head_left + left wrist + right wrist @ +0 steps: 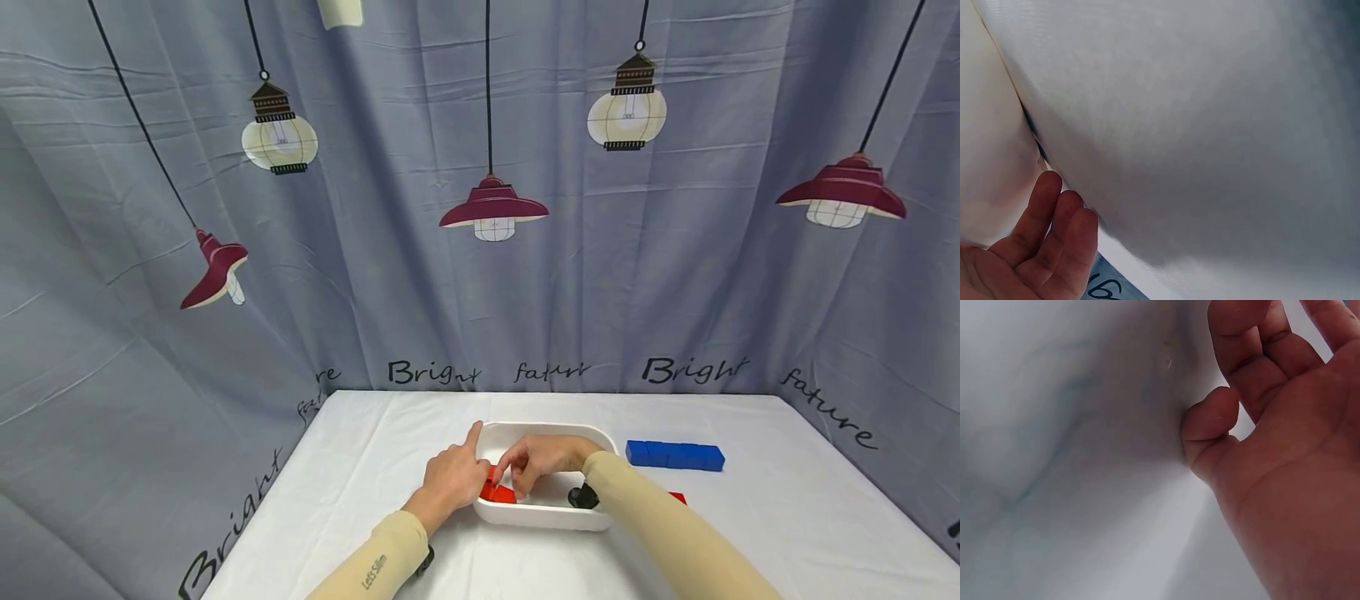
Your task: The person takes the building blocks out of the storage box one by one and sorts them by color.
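Note:
A white tray [545, 518] with rounded corners stands on the table. At its left end, my left hand [455, 477] rests against the rim with the index finger extended. Three of that hand's fingers [1072, 237] lie lightly bent beside a pale surface in the left wrist view. My right hand [543, 460] reaches down into the tray and pinches a red block [504, 495] between thumb and index finger. More red [492, 472] shows just behind it. Curled fingers [1210, 419] of the right hand appear in the right wrist view; its pinch is out of sight there.
Dark rounded pieces [582, 497] lie in the tray's right part, partly behind the right sleeve [660, 517]. A row of blue blocks [675, 455] sits on the table to the right. Below it, a red piece [678, 497] peeks past the sleeve. A grey curtain [420, 292] hangs behind.

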Tool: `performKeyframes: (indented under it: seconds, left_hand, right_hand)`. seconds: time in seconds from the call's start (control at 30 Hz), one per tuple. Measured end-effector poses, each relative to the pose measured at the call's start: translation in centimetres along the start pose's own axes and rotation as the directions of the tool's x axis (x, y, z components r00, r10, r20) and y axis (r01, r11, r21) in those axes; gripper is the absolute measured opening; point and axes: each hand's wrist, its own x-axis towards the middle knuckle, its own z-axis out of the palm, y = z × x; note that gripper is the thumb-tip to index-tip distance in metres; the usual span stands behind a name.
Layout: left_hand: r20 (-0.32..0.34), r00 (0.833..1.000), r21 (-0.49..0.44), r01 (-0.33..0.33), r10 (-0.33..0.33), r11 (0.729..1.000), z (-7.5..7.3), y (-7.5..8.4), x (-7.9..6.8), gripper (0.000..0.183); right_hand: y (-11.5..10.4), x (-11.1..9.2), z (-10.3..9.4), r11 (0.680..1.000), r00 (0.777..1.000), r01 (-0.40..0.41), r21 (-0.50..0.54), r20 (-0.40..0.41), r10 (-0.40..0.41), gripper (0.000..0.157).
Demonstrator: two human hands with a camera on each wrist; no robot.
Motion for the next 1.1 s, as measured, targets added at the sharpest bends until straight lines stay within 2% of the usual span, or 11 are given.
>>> performKeyframes:
  seconds: [0.4,0.8,1.1]
  left_hand:
    - [-0.003,1.0,-0.001,0.0,0.0,1.0,-0.1,0.2,0.0,0.064]
    - [0.003,1.0,-0.017,0.012,-0.012,1.0,0.5,0.1,-0.2,0.064]
    - [0.006,1.0,-0.016,0.01,-0.009,1.0,0.4,0.0,-0.1,0.064]
  right_hand:
    - [-0.2,0.2,0.1,0.999,1.0,-0.001,-0.043,0.011,0.002,0.033]
    - [-0.4,-0.2,0.6,0.998,0.998,-0.015,-0.069,-0.066,0.011,0.021]
    - [-0.9,-1.0,0.1,0.982,0.993,-0.03,-0.186,-0.121,0.008,0.017]
